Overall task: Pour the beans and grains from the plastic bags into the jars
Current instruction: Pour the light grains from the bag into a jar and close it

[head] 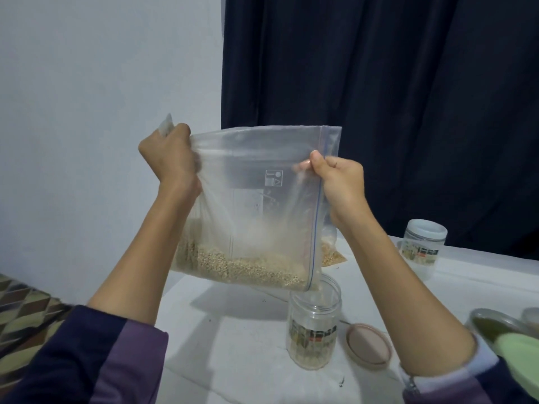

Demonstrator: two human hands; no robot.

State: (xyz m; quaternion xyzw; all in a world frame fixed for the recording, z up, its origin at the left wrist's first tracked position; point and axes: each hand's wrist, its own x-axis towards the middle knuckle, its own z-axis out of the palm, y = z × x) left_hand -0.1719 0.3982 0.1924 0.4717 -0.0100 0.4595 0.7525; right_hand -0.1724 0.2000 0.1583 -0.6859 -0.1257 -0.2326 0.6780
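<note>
Both hands hold the plastic bag (256, 205) tilted. The left hand (167, 158) fists its bottom corner; the right hand (338, 182) fingers pinch the zip edge. Its lowest corner points down into the open jar (315, 322).

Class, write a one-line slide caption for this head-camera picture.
Both hands, left and right, tilt a bag of grain over an open jar.

A white table (233, 360) bears an open jar (313, 325), a pink lid (368, 345) beside it, and a lidded jar (423, 246).
</note>
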